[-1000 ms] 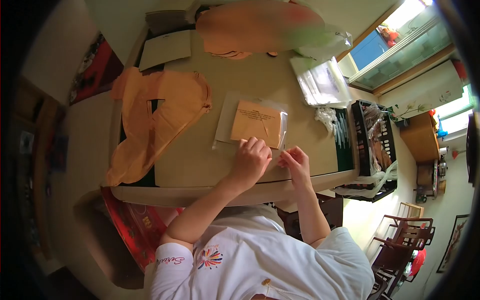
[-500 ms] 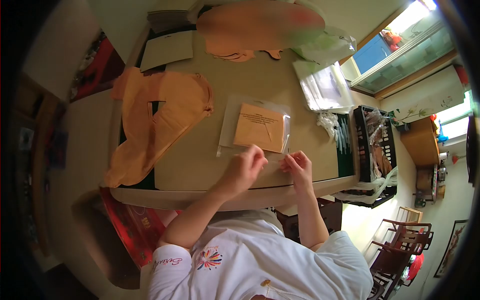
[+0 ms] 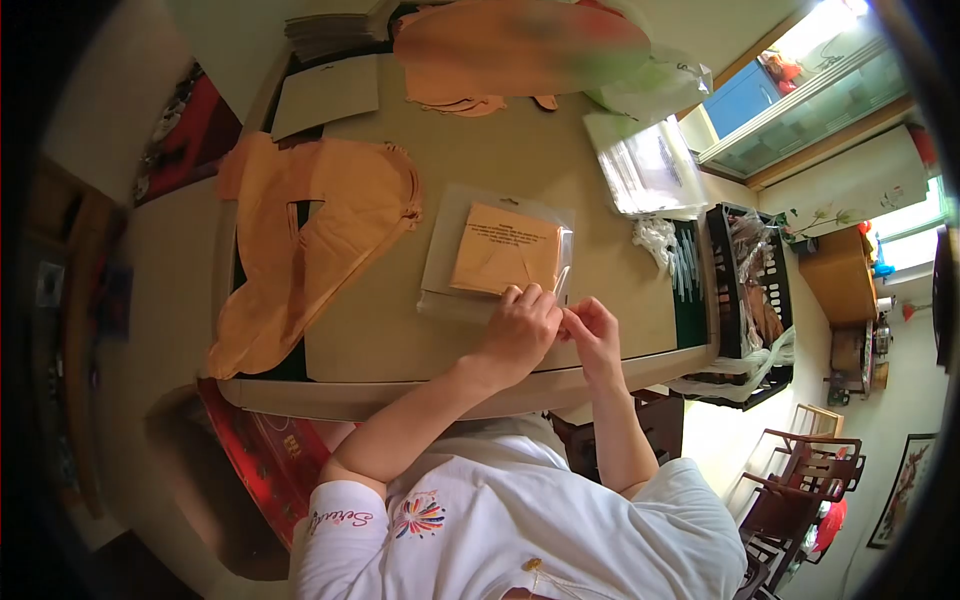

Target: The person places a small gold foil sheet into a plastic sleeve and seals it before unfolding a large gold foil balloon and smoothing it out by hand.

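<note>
Both hands, left (image 3: 522,330) and right (image 3: 592,332), were pinched on the clear bag (image 3: 450,245), at the card's (image 3: 505,262) five o'clock corner.

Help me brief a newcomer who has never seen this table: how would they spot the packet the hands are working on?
Start at the tan table. Near its front edge, right of the loose orange bags, lies a clear plastic sleeve holding an orange printed card. The left hand and right hand meet at its near right corner. Unlike the empty sleeves further back, it is filled.
</note>
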Action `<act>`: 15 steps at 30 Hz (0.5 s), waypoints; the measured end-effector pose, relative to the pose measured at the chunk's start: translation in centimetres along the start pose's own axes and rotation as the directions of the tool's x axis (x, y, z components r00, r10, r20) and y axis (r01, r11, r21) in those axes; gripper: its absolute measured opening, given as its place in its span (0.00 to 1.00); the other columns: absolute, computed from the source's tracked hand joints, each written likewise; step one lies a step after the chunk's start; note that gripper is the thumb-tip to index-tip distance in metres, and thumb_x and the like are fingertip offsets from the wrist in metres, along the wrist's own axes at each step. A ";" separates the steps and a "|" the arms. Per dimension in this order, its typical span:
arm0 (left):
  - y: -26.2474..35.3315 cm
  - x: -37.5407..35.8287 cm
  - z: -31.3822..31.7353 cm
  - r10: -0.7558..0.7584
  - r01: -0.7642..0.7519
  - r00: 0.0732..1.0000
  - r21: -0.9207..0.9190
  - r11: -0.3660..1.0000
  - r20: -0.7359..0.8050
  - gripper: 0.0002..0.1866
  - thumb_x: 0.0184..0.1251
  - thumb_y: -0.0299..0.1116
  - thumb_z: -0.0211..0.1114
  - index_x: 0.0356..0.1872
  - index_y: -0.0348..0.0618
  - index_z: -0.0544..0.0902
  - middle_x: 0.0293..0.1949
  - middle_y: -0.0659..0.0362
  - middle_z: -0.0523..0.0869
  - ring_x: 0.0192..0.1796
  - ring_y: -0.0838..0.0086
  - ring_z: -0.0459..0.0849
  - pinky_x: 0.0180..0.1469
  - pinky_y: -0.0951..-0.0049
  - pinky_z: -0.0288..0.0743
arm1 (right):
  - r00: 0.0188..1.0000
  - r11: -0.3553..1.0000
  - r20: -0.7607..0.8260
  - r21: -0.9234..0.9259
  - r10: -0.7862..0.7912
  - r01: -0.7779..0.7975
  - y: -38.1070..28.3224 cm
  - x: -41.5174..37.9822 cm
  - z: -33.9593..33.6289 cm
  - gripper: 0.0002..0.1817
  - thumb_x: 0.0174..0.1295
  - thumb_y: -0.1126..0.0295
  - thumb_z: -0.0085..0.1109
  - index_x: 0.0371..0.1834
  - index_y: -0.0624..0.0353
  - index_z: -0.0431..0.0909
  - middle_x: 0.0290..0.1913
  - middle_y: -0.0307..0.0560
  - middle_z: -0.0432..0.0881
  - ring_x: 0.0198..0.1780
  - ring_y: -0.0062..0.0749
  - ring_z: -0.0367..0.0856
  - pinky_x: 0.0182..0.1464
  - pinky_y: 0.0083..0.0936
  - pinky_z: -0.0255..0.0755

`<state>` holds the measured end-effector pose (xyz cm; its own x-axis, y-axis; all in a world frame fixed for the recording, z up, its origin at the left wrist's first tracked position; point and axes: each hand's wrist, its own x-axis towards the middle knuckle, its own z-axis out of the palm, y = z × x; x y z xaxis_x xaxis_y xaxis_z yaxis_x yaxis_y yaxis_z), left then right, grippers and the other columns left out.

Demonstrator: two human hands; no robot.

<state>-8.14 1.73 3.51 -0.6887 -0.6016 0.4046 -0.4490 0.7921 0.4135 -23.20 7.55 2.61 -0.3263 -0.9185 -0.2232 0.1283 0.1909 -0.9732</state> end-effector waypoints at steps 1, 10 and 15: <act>0.1 0.1 -0.1 0.008 -0.008 1.000 0.028 1.000 -0.002 0.02 0.56 0.29 0.64 0.28 0.45 0.80 0.33 0.59 0.78 0.43 0.66 0.76 0.50 0.66 0.69 | 1.000 1.000 -0.016 -0.009 -0.003 0.003 0.3 0.2 -0.3 0.06 0.67 0.73 0.59 0.32 0.61 0.74 0.28 0.41 0.82 0.29 0.21 0.79 0.34 0.17 0.74; 0.1 -0.2 -0.9 -0.050 0.040 0.996 -0.130 0.991 -0.074 0.06 0.52 0.28 0.69 0.27 0.45 0.78 0.31 0.61 0.77 0.41 0.67 0.76 0.47 0.67 0.69 | 0.999 0.999 0.023 0.002 0.032 -0.032 0.5 0.2 -0.7 0.06 0.67 0.73 0.59 0.34 0.62 0.74 0.30 0.40 0.81 0.31 0.21 0.80 0.33 0.19 0.75; 0.5 0.3 0.6 0.003 -0.003 1.000 -0.001 1.000 -0.029 0.03 0.55 0.31 0.64 0.27 0.46 0.79 0.32 0.61 0.77 0.42 0.67 0.76 0.48 0.65 0.68 | 1.000 1.000 0.006 0.007 -0.021 0.021 0.3 -0.1 -0.4 0.06 0.67 0.73 0.59 0.34 0.62 0.74 0.31 0.40 0.81 0.31 0.20 0.80 0.34 0.18 0.75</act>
<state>-8.95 2.01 3.32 -0.6733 -0.6021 0.4292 -0.4464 0.7937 0.4132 -23.49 7.79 2.31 -0.3229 -0.9245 -0.2027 0.1281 0.1695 -0.9772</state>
